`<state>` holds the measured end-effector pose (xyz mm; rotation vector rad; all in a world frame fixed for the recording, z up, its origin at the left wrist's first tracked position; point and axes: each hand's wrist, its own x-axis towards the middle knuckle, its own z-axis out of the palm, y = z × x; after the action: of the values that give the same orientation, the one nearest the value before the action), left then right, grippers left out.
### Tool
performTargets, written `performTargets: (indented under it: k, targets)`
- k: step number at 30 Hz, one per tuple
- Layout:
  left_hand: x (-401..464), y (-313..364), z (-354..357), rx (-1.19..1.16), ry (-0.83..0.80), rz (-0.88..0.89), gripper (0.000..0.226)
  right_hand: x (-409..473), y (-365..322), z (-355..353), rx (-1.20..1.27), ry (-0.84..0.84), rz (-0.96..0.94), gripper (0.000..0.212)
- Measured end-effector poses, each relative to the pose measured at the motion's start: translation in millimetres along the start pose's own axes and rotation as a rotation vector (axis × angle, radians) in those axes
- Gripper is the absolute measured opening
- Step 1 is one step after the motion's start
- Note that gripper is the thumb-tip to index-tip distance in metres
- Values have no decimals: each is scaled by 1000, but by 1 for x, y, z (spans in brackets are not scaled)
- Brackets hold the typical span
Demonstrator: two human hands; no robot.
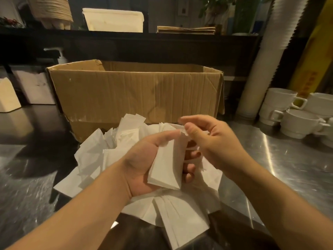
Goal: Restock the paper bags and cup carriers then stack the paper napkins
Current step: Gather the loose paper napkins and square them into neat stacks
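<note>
The left hand (pixel 144 159) grips a small stack of folded napkins (pixel 166 165), thumb across the top and fingers curled underneath. The right hand (pixel 212 141) pinches the stack's upper corner between thumb and forefinger. Both hands hover over a loose napkin pile (pixel 111 152) (white, jumbled) on the steel desk (pixel 288 168), just in front of an open cardboard box (pixel 135 91).
</note>
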<state>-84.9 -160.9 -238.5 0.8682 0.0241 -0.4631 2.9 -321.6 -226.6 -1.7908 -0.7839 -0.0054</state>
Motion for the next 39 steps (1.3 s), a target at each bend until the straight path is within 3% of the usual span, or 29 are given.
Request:
performTargets:
  k: [5,11,19,27,31,36,39]
  targets:
    - [-1,5,1,-55,105,120,60,15,13,-25,25,262,73,12]
    - [-1,6,4,-110,214,237,50,22,28,-20,-330,37,352,22]
    - [1,5,3,-115,229,226,47,16,23,-11,-345,85,178,24]
    - [0,4,4,-107,266,215,49,28,31,-11,-465,-28,428,54]
    - [1,5,5,-94,274,220,50,19,30,-11,-401,43,221,25]
    - [1,5,4,-92,253,223,48,15,23,-11,-429,56,168,23]
    - [1,5,4,-89,249,226,49,12,21,-10,-578,101,123,21]
